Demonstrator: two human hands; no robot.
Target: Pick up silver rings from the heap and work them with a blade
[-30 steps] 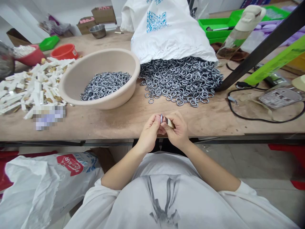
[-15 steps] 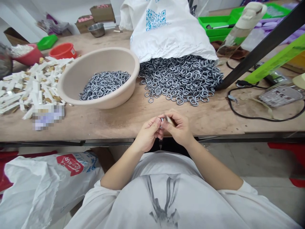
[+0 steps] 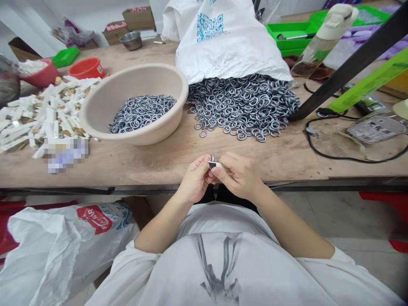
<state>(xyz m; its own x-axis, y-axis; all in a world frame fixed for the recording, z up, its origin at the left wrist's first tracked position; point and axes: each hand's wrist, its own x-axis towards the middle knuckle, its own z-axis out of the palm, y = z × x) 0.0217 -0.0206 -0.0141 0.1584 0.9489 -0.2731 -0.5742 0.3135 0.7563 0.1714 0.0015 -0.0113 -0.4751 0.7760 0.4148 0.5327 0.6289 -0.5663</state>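
Above the table's front edge, my left hand [image 3: 195, 180] pinches one grey ring [image 3: 213, 157] between thumb and fingers, the ring standing on edge. Close beside it, my right hand [image 3: 240, 174] is closed around a small knife [image 3: 212, 164] with a dark, slanted blade tip and a pale part by the thumb. The blade lies at the ring; whether it touches cannot be made out. Beyond my hands, a heap of similar grey rings [image 3: 242, 108] spills from a white sack [image 3: 232, 55]. More rings lie in a beige basin [image 3: 134, 76] to the left.
White strips [image 3: 47, 117] are piled on the left of the wooden table [image 3: 153, 165], near a red bowl [image 3: 85, 68]. On the right are a dark slanted post [image 3: 347, 63], a black cord [image 3: 321, 154] and a bottle [image 3: 325, 42]. A white bag [image 3: 57, 250] stands below left.
My right hand has turned, and the knife's dark blade now shows clearly by the ring. The ring stands up more visibly in my left fingers. The view has shifted slightly.
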